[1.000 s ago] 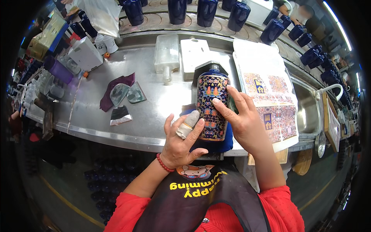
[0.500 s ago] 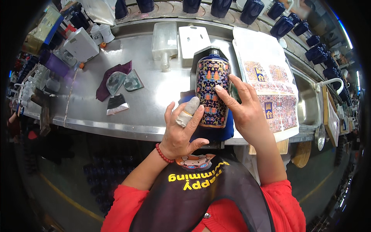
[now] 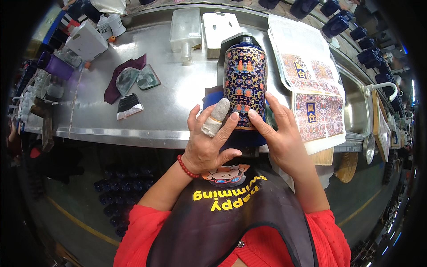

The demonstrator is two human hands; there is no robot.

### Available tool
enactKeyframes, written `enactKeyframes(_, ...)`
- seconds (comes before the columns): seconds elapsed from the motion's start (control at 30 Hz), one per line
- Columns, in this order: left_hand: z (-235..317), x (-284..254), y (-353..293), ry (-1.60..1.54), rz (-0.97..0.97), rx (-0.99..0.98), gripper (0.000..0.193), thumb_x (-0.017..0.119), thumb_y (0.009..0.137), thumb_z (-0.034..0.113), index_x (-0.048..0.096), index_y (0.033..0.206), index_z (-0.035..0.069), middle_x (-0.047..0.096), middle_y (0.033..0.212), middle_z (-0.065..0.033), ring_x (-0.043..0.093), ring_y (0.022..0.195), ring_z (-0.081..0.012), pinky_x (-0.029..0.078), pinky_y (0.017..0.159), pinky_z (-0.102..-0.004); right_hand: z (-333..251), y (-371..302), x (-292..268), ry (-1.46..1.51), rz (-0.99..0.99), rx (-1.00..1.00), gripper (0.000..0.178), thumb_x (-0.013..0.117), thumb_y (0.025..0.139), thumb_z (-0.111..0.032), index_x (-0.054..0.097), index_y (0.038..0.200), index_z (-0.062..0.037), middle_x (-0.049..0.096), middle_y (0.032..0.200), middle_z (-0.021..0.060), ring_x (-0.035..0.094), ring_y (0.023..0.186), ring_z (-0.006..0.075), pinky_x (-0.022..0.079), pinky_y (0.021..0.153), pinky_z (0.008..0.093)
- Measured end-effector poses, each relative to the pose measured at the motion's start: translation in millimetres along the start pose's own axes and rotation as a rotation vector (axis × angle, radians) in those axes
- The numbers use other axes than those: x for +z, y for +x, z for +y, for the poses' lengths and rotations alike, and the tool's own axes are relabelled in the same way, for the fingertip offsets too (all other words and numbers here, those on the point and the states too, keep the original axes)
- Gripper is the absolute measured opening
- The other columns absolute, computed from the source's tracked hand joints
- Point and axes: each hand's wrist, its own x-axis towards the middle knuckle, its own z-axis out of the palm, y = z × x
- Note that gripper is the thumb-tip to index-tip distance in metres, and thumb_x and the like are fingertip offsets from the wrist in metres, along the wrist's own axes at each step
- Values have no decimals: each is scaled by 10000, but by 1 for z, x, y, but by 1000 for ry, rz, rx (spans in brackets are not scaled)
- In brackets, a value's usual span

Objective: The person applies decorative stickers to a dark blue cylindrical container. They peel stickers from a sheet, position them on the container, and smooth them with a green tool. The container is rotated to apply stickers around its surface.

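A dark blue bottle covered in a colourful floral pattern lies on its side in front of me, its neck pointing away. Its near end is between my hands. My left hand has its fingers spread, the index fingertip at the bottle's lower left edge; a grey cloth finger cover is banded onto one finger. On the other side, my right hand rests its fingertips on the bottle's lower right, fingers apart. Right of it lies a sheet of patterned decals on white paper. Blue cloth shows beneath the bottle.
A clear glass bottle and a white block stand behind. Scraper pieces and a maroon cloth lie left on the metal table. A sink is at right; dark blue bottles line the back.
My right hand has slid toward the bottle's near end, and its index finger has come down closer to my left fingertip. The view has shifted slightly.
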Motion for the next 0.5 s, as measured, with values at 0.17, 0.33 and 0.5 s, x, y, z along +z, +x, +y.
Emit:
enactKeyframes(0.17,1,0,-3,8,6,12,800,504,964,667,538,1475,53,505,1483,-249,481,1317,-415,204,1179,-572,0,-5,-2,-5,-12,-67,643,642,794,-11,632,1389,-254,430,1528,230,549,1215,387,483,975,469)
enactKeyframes(0.33,1,3,-4,-3,2,2,778,502,967,659,540,1475,71,503,1484,-232,462,1323,-401,206,1167,-597,0,-6,-3,-22,-47,-72,586,640,818,-62,647,1369,-262,428,1536,225,547,1223,377,482,967,451)
enactKeyframes(0.5,3,4,-5,-50,23,-23,746,505,969,646,548,1468,94,541,1453,-195,429,1339,-359,181,1170,-598,1,-7,-5,-21,-47,-76,573,635,826,-71,650,1366,-262,424,1540,222,544,1224,377,478,970,457)
